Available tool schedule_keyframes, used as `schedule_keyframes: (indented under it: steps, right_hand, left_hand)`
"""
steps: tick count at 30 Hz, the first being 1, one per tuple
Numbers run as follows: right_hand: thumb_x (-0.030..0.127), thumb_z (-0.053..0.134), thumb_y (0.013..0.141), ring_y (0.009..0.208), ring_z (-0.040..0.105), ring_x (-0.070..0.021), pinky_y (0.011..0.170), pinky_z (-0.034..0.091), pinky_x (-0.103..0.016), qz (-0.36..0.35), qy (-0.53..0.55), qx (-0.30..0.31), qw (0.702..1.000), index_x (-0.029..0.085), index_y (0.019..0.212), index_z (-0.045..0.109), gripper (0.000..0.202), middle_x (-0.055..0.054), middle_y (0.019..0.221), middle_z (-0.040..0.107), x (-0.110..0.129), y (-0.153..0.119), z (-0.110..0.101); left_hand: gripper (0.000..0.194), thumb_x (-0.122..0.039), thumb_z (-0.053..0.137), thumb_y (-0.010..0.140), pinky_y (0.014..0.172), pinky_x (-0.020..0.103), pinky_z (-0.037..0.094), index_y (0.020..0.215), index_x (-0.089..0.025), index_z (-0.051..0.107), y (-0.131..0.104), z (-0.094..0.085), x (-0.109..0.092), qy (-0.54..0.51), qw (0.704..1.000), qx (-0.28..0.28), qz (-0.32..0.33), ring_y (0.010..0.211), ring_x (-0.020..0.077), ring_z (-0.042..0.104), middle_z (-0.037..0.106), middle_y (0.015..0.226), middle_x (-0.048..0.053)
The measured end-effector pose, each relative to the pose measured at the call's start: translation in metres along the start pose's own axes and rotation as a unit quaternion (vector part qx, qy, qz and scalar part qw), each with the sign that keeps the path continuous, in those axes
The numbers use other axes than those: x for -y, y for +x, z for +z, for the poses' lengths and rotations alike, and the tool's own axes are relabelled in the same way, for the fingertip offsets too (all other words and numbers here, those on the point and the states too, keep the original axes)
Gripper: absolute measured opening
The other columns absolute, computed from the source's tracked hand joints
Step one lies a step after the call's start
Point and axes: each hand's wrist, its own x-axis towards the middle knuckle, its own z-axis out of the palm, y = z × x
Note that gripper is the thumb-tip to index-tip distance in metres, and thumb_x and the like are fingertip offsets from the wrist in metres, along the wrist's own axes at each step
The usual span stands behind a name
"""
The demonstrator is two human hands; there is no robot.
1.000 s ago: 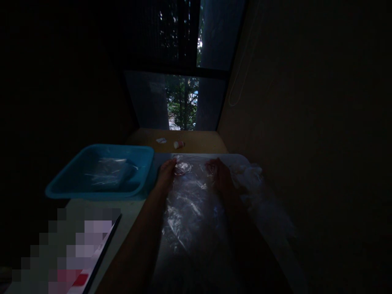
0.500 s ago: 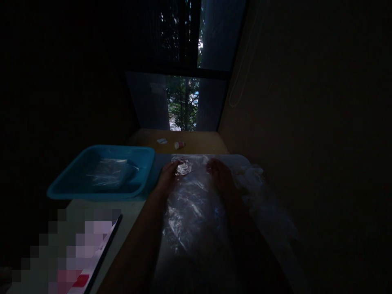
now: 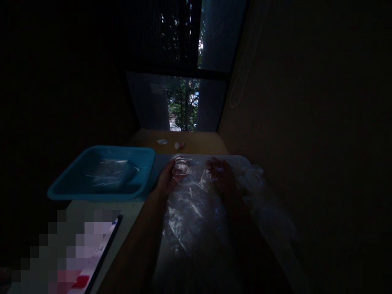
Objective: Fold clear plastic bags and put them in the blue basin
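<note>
A clear plastic bag [image 3: 190, 208] lies stretched lengthwise on the table between my forearms, creased and shiny. At its far left edge my left hand [image 3: 168, 177] is closed, thumb over the film and fingers showing faintly through or beneath it. My right hand [image 3: 222, 175] is at the far right edge, its fingers curled in on the film; the dim light blurs their detail. Nothing can be made out inside the bag.
On the left stands a blue plastic basin [image 3: 143, 192] holding a clear plastic packet [image 3: 112, 171]. A lit tablet-like screen [image 3: 101, 249], partly pixelated, lies nearer. More crumpled plastic [image 3: 254, 179] is at right. A small cup [image 3: 179, 145] lies on the ledge below the window.
The bag's far end has shifted and creased differently between my hands. My right hand has turned slightly, with its fingers more spread over the film. Basin and screen stay put.
</note>
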Motion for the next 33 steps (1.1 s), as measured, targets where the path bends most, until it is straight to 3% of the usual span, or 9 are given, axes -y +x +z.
schedule_keyframes:
  steps: [7,15,20,23,28,33]
  right_hand:
    - [0.026,0.059,0.064,0.064,0.058,-0.0120,0.062,0.047,-0.026,-0.088,-0.075,0.048,0.992,0.020,0.068,0.060,0.008,0.000,0.068,0.063,-0.009,-0.005,0.004]
    - [0.023,0.068,0.052,0.058,0.057,-0.0114,0.061,0.047,-0.026,-0.066,-0.124,-0.010,0.990,0.018,0.064,0.061,0.015,0.001,0.062,0.063,-0.011,-0.006,0.003]
    - [0.029,0.064,0.058,0.054,0.055,-0.0108,0.056,0.047,-0.025,-0.088,-0.151,-0.003,0.985,0.018,0.059,0.060,0.011,0.001,0.058,0.061,-0.010,-0.005,0.001]
    - [0.026,0.064,0.057,0.059,0.057,-0.0122,0.061,0.048,-0.027,-0.100,-0.169,0.013,0.980,0.019,0.061,0.060,0.009,0.000,0.064,0.063,-0.010,-0.004,-0.002]
    - [0.036,0.054,0.067,0.061,0.058,-0.0128,0.061,0.048,-0.028,-0.096,-0.119,-0.020,0.988,0.019,0.068,0.059,0.018,-0.001,0.065,0.063,-0.011,-0.002,-0.001]
    - [0.029,0.063,0.059,0.058,0.057,-0.0115,0.059,0.047,-0.026,-0.076,-0.086,-0.011,0.993,0.019,0.072,0.061,0.016,0.001,0.063,0.062,-0.012,-0.003,0.001]
  left_hand:
    - [0.019,-0.025,0.063,0.063,0.050,0.024,0.049,0.078,-0.013,0.059,-0.003,0.001,0.003,0.059,0.997,0.007,0.041,0.059,0.0140,0.059,0.063,0.069,0.003]
    - [0.025,-0.028,0.070,0.052,0.044,0.021,0.042,0.067,-0.013,0.057,0.000,-0.005,0.010,0.097,0.993,-0.033,0.055,0.047,0.0114,0.054,0.060,0.055,-0.001]
    - [0.025,-0.030,0.069,0.053,0.047,0.023,0.043,0.068,-0.013,0.058,-0.002,-0.002,0.009,0.095,0.994,-0.019,0.042,0.046,0.0122,0.054,0.060,0.054,0.000]
    - [0.027,-0.032,0.068,0.054,0.048,0.025,0.043,0.070,-0.013,0.058,-0.004,0.000,0.009,0.089,0.995,-0.017,0.042,0.048,0.0139,0.056,0.060,0.055,0.001]
    - [0.029,-0.035,0.068,0.053,0.051,0.026,0.044,0.070,-0.013,0.058,0.000,-0.003,0.009,0.080,0.994,-0.039,0.069,0.050,0.0148,0.057,0.060,0.055,0.000]
    - [0.027,-0.037,0.066,0.056,0.051,0.025,0.044,0.066,-0.013,0.059,0.002,-0.005,0.011,0.104,0.991,-0.030,0.078,0.052,0.0154,0.057,0.061,0.055,0.002]
